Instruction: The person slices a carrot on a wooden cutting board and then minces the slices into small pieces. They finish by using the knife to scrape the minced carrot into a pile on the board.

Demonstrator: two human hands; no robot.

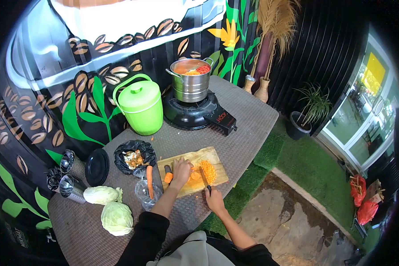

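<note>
On the wooden cutting board [212, 153], my left hand [181, 170] presses down with bent fingers on a piece of carrot, mostly hidden under the fingertips. My right hand [214, 198] grips the black handle of a knife [203, 177], its blade lying between carrot slices [195, 176] and a heap of diced carrot [209, 170]. A carrot chunk [168, 177] and a small dark object rest at the board's left side. Left of the board, a long carrot [150, 181] lies on a clear plastic bag [142, 195].
Behind the board are a gas stove [188, 114] bearing a steel pot [192, 88] of chopped vegetables, and a green lidded bucket [142, 108]. A black bag of scraps [134, 158], cabbage [116, 219], napa cabbage [101, 195] and cutlery holders [72, 188] stand left.
</note>
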